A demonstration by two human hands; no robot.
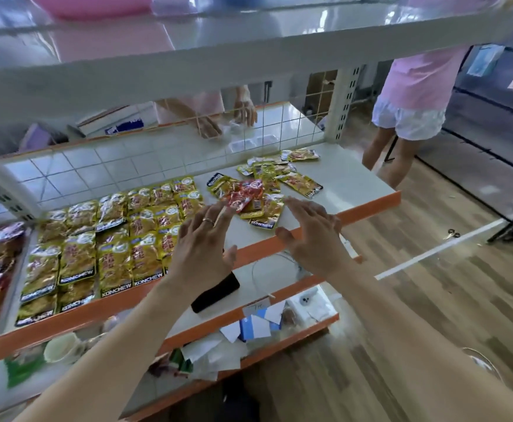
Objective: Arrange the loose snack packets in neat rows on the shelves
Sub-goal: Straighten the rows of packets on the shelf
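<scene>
Since the shelf [349,178] already carries neat rows [112,239] on its left, I judge the loose pile [249,193], trailing back and rightward, lies just ahead between left grip [203,239] and right grip [310,236], both spread wide and empty, the right one nearer.

Single head view, wide-angle, faces forward and down, close above orange-edged shelf [349,181].
</scene>
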